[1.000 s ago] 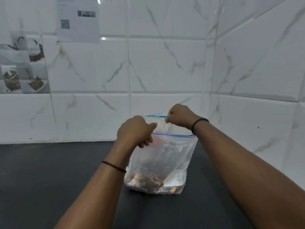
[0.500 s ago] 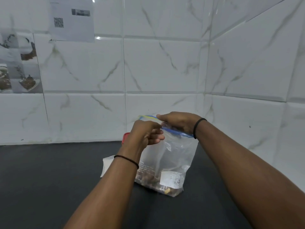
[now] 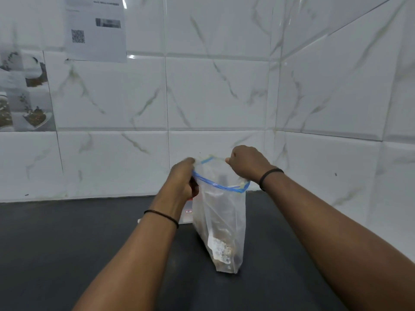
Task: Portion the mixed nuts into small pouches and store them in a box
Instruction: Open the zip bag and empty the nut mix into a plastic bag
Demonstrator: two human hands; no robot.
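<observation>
— While you have the zip bag (image 3: 219,221) standing on the dark counter (image 3: 67,254) near the tiled wall (image 3: 213,97), where do your hands sit on it?

— Your left hand (image 3: 183,180) has its fingers curled round the near-left part of the blue zip rim (image 3: 215,184). Your right hand (image 3: 248,163) pinches the far side of the mouth, fingers closed on the plastic. Between them the mouth stands pulled open.

— And how will it handle?

— Soft and floppy, I judge. The film is thin and clear, and the nuts (image 3: 221,252) lie only at the bottom, so the weight sits low and the upper walls have nothing to stiffen them. If you let go of the rim, it will likely sag or tip.

— So where should you take hold?

— At the zip band, the stiffest part, as you do now. To lift it, support it from under the nuts too, for the film looks slippery. Something white with a red part (image 3: 187,209) stands behind the bag, largely hidden by your left hand; I cannot tell what it is.
</observation>
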